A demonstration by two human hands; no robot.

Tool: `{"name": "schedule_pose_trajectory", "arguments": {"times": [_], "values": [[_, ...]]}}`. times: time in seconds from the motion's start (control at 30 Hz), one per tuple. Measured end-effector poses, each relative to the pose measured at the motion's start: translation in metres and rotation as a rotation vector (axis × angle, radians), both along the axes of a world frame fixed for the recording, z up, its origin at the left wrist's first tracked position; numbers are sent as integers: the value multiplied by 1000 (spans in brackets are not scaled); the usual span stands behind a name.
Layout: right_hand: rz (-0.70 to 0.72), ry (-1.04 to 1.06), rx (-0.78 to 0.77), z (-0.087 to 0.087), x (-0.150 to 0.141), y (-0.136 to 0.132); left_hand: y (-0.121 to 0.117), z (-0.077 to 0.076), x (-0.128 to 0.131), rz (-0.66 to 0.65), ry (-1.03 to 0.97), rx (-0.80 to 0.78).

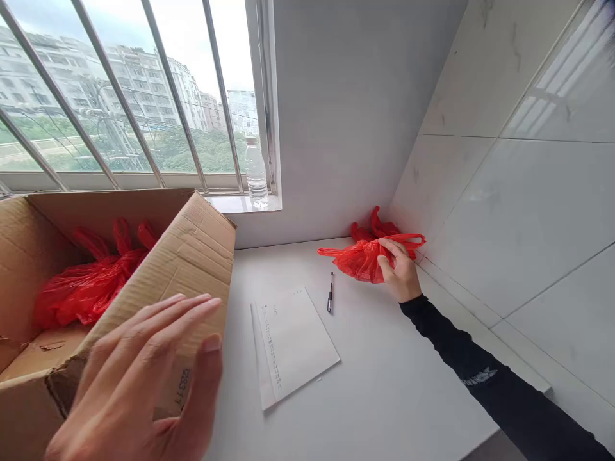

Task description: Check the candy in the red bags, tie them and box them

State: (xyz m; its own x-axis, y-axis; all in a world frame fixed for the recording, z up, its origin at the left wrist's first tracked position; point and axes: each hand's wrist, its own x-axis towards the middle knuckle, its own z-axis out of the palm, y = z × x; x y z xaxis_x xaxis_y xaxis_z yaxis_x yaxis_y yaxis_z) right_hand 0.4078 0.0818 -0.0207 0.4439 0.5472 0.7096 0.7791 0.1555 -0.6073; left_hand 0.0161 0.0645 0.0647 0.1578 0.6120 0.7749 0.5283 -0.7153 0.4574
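Note:
My right hand (398, 272), in a black sleeve, reaches to the far right corner of the white counter (384, 384) and has its fingers closed on a red plastic bag (360, 258). More red bags (379, 227) lie behind it against the wall. My left hand (139, 378) is close to the camera with fingers stretched out flat, resting against the flap of an open cardboard box (187, 256). Inside the box lie several red plastic bags (86, 282).
A white sheet of paper (293, 342) with handwriting lies mid-counter, a black pen (330, 292) just beyond it. A clear water bottle (255, 169) stands on the window sill by the barred window (120, 96). Tiled wall (519, 192) bounds the right side.

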Motion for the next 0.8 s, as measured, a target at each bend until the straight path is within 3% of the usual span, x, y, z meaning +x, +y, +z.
{"name": "schedule_pose_trajectory", "arguments": {"times": [0.1,0.27,0.4,0.53,0.7,0.8], "values": [[187,27,-56,15,-49,-45,-12,-23,24,-143,208,-17],[515,230,-196,11,-123,-96,-10,-63,61,-291,233,-427],[618,199,-301,-9,-150,-96,-7,-79,58,-324,151,-762],[641,167,-384,-23,-159,-82,-14,-83,37,-342,126,-876],[725,90,-462,-26,-165,-78,-25,-85,27,-402,-28,-1012],[760,23,-500,-27,-163,-81,-28,-89,20,-354,-49,-1042]]}}
